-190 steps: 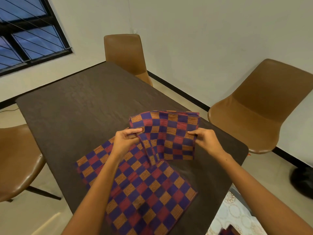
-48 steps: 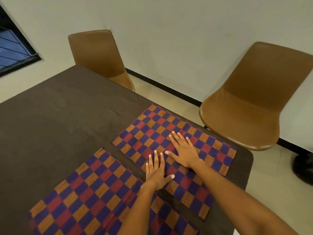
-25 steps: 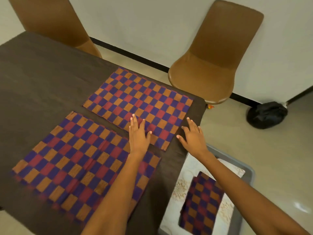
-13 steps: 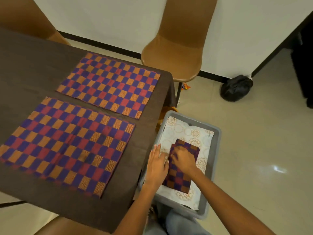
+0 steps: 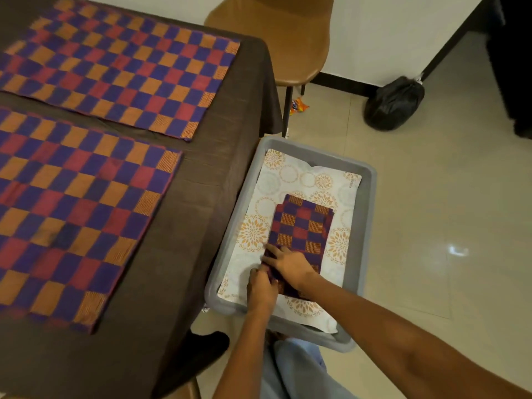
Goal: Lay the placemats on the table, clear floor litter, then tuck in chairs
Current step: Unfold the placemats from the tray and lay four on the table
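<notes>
Two checked purple, red and orange placemats lie flat on the dark table (image 5: 207, 182): the far placemat (image 5: 121, 70) and the near placemat (image 5: 72, 208). A folded placemat (image 5: 300, 223) of the same pattern lies in a grey bin (image 5: 365, 226) on the floor beside the table. My left hand (image 5: 260, 290) and my right hand (image 5: 288, 264) both grip the near edge of the folded placemat, fingers curled on the cloth.
The bin is lined with a white floral sheet (image 5: 305, 180). A brown chair (image 5: 276, 38) stands at the table's far corner. An orange wrapper (image 5: 298, 105) lies on the floor by the chair leg. A black bag (image 5: 393, 103) sits against the wall.
Both hands left the laid placemats on the table, reached down into the bin and took hold of the folded placemat's near edge. My view swung down and to the right.
</notes>
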